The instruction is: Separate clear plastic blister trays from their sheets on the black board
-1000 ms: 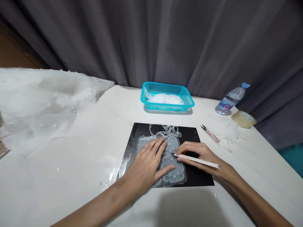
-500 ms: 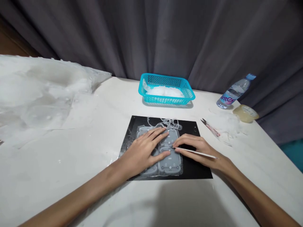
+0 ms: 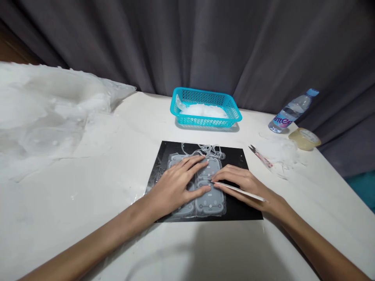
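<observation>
One set, right fingers [image 3: 231, 171]: pinched around thin white tool [image 3: 249, 194], I reckon for control | left fingers [image 3: 199, 192]: spread, gripping nothing, bracing grey moulded sheet [image 3: 210, 200] (seemingly against slipping) | sheet on black mat [image 3: 240, 210], desk [image 3: 88, 195] beneath

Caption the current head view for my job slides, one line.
Left hand spread on grey moulded plastic sheet, right hand gripping a slim white-handled tool, black mat beneath.
</observation>
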`<state>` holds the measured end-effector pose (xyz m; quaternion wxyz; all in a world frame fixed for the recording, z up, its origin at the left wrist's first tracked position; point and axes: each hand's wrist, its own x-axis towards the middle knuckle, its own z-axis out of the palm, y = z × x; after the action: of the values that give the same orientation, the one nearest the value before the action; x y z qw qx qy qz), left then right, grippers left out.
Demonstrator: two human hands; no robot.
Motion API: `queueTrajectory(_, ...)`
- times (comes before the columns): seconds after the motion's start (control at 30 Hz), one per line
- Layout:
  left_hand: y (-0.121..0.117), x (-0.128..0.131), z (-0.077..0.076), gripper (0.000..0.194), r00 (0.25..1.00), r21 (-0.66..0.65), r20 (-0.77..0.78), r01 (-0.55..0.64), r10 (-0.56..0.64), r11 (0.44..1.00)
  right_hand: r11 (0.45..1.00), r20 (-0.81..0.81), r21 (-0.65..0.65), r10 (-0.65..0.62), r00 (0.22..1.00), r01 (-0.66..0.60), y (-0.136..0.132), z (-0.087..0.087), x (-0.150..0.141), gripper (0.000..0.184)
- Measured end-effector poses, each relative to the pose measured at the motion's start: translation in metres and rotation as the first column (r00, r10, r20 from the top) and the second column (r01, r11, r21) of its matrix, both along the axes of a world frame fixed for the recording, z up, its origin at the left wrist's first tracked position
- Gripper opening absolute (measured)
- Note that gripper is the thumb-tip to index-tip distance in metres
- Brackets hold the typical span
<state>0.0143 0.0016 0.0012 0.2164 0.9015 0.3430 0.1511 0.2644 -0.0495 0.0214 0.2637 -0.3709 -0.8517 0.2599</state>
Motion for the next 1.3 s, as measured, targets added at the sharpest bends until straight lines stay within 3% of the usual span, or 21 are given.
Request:
queueTrajectory(0.2,0.0,0.0,-0.001,0.063,1.0,0.022,-0.013,0.013,-0.012,1.0,0.98,0.162,0.201,-0.024,0.986,-0.009,-0.005,0.002,-0.005,0.018)
queueTrajectory(0.33,0.0,0.0,0.001,0.064,0.999,0.008,-0.027,0.022,-0.022,1.0,0.975,0.213,0.222,-0.077,0.974,0.029,-0.011,0.003,-0.001,0.018)
queueTrajectory(0.57,0.0,0.0,-0.001,0.065,1.0,-0.013,-0.013,0.017,-0.017,1.0,0.909,0.237,0.416,-0.103,0.966,-0.005,-0.005,-0.02,-0.003,0.018)
queueTrajectory(0.73,0.0,-0.001,-0.003,0.068,1.0,-0.025,-0.018,-0.007,0.007,1.0,0.889,0.332,0.457,-0.199,0.922,0.027,-0.011,-0.026,-0.013,0.031)
queueTrajectory(0.87,0.0,-0.001,-0.003,0.084,0.999,-0.086,-0.024,-0.025,0.023,0.996,0.899,0.284,0.437,-0.106,0.953,-0.03,0.0,-0.025,-0.007,0.03)
queueTrajectory(0.93,0.0,-0.002,-0.003,0.09,0.999,-0.119,-0.029,-0.033,0.03,0.992,0.914,0.088,0.394,-0.136,0.987,0.09,0.022,-0.02,0.007,0.023)
queueTrajectory(0.97,0.0,-0.002,-0.003,0.092,0.999,-0.128,-0.028,-0.033,0.03,0.991,0.907,-0.026,0.348,-0.245,0.969,0.239,0.036,-0.017,0.016,0.02)
queueTrajectory(1.03,0.001,-0.003,-0.004,0.093,0.999,-0.134,-0.021,-0.027,0.025,0.991,0.768,-0.25,0.277,-0.522,0.815,0.577,0.061,-0.008,0.034,0.019)
queueTrajectory(1.07,0.001,-0.004,-0.004,0.093,1.0,-0.133,-0.017,-0.026,0.024,0.991,0.738,-0.277,0.23,-0.575,0.77,0.634,0.07,-0.003,0.041,0.018)
queueTrajectory(1.1,0.001,-0.005,-0.004,0.094,1.0,-0.132,-0.012,-0.027,0.025,0.991,0.747,-0.275,0.187,-0.584,0.764,0.638,0.075,0.001,0.045,0.018)
queueTrajectory(1.17,0.001,-0.006,-0.005,0.098,0.999,-0.126,0.014,-0.041,0.043,0.991,0.818,-0.24,0.14,-0.518,0.821,0.557,0.072,0.007,0.044,0.017)
queueTrajectory(1.3,0.0,-0.005,-0.002,0.094,0.973,-0.085,0.203,-0.092,0.108,0.992,0.95,-0.094,0.081,-0.293,0.951,0.301,0.037,0.017,0.015,0.02)
